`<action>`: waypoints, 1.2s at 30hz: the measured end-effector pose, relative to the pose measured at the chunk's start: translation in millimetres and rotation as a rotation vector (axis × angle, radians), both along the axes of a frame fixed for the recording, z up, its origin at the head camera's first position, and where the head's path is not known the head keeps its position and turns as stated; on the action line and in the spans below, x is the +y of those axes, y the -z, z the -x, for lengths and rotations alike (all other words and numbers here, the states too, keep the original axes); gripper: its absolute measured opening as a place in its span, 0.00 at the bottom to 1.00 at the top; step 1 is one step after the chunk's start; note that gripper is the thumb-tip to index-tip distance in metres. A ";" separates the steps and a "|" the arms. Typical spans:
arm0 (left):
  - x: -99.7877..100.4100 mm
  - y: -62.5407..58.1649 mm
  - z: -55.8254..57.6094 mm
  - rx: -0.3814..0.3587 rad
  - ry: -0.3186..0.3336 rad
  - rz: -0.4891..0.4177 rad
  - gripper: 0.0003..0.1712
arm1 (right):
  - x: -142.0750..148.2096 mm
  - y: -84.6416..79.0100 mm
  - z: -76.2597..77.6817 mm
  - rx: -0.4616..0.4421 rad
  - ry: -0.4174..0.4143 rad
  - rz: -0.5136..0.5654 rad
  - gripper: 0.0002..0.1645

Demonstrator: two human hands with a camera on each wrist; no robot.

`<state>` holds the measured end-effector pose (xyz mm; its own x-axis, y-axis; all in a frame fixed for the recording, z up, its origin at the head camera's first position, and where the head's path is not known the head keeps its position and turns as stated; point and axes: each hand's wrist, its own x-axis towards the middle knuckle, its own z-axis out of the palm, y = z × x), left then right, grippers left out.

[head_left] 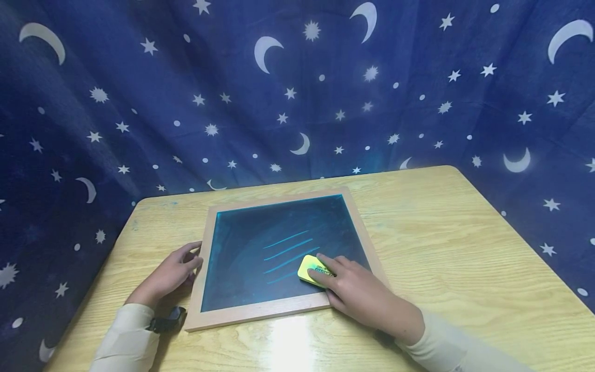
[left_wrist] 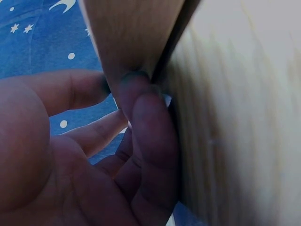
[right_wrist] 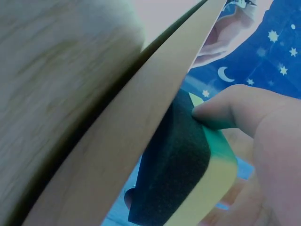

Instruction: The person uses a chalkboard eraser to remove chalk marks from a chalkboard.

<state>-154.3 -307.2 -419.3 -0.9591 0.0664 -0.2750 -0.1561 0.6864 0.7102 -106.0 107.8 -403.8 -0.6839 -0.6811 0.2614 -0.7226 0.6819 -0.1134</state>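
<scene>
A small wood-framed chalkboard [head_left: 232,274] lies flat on the table, with several slanted blue chalk lines [head_left: 289,251] across its middle. My right hand [head_left: 360,289] grips a yellow board eraser [head_left: 307,266] with a dark felt base, at the lower right of the board over the ends of the lower lines. In the right wrist view the thumb lies on the side of the eraser [right_wrist: 207,174], beside the wooden frame [right_wrist: 136,117]. My left hand [head_left: 174,271] holds the frame's left edge; in the left wrist view, thumb and bent fingers [left_wrist: 155,132] touch the wood [left_wrist: 127,37].
The wooden table [head_left: 441,232] extends to the right of the board. Behind it hangs a dark blue curtain [head_left: 325,103] with white moons and stars. A black strap [head_left: 168,320] is on the left wrist, close to the board's lower left corner.
</scene>
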 end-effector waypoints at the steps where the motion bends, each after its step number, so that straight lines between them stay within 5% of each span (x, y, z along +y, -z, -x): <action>1: 0.1 0.3 0.1 0.000 -0.002 -0.001 0.33 | -1.0 -0.2 -0.7 -0.001 -0.003 -0.002 0.26; 29: 0.2 -1.6 -1.1 0.010 -0.001 0.006 0.33 | -8.4 -1.4 -7.4 -0.071 -0.034 -0.055 0.30; 36: 0.4 -2.8 -1.3 0.009 0.002 0.012 0.33 | -4.7 -2.1 -4.0 -0.021 0.000 -0.072 0.29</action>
<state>-153.0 -306.8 -416.5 -0.9615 0.0650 -0.2672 -0.1485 0.6949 0.7036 -102.1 103.1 -401.8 -0.6886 -0.6978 0.1971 -0.7207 0.6887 -0.0795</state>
